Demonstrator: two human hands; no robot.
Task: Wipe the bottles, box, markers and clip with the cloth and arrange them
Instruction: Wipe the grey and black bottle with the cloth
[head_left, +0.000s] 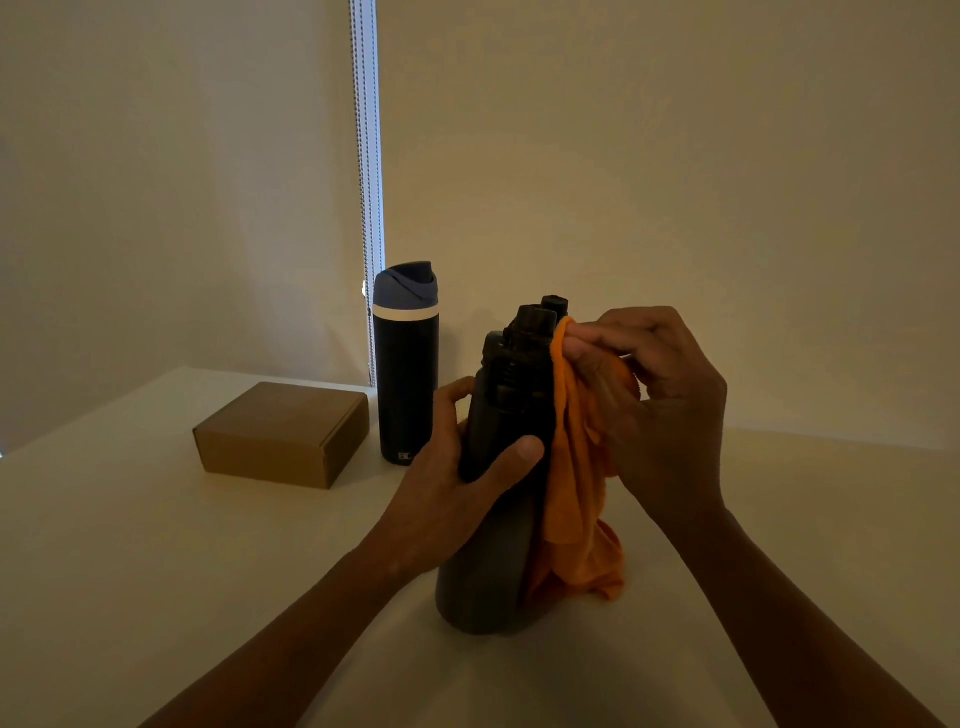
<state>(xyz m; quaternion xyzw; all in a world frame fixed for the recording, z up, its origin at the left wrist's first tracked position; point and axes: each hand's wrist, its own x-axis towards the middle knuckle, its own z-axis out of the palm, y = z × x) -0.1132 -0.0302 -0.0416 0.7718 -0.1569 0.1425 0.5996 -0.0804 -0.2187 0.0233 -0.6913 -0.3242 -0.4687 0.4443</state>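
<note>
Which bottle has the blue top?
The back bottle, standing beside the cardboard box. The near bottle, gripped by the left hand and wiped with the orange cloth in the right hand, has a black cap.

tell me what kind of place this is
Probably a dimly lit room in a home or office: a white table set against plain walls, a window blind's bead chain hanging in the corner, and a cardboard box on the table.

Bare left hand (457, 475), right hand (665, 410), forearms (291, 623)

Left hand (457, 478) gripping dark bottle (483, 582), right hand (665, 410) pinching orange cloth (576, 525) at its cap, cardboard box (283, 434) behind
</note>
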